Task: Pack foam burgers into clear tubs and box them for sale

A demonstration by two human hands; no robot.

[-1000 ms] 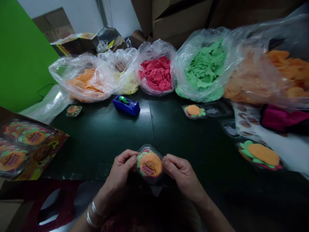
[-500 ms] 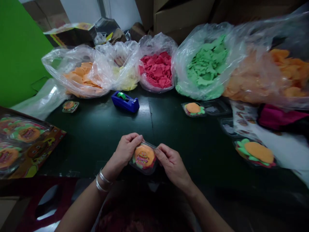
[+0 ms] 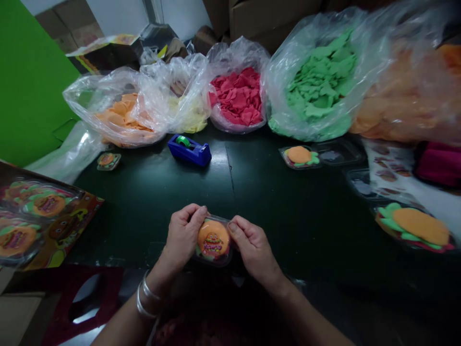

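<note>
A clear plastic clamshell pack (image 3: 213, 240) with an orange burger-shaped piece and a printed label sits between my hands, near the table's front edge. My left hand (image 3: 183, 233) pinches its left edge, thumb on top. The right edge is gripped by my right hand (image 3: 254, 247), with the thumb along the rim. Both hands' lower fingers are hidden under or behind the pack. Beyond them lies a blue tape dispenser (image 3: 189, 150) with a green roll.
Bags of orange (image 3: 122, 115), red (image 3: 237, 98) and green pieces (image 3: 322, 79) line the table's back. A display box (image 3: 72, 226) of packs stands at left. Open clamshells with burger pieces (image 3: 300, 156) (image 3: 419, 226) lie at right, beside a sticker sheet (image 3: 391, 168). One small pack (image 3: 108, 161) is at back left.
The view has turned slightly, so the things at right sit farther right in the picture. Both hands still hold the pack, which is tilted a little less than before.
</note>
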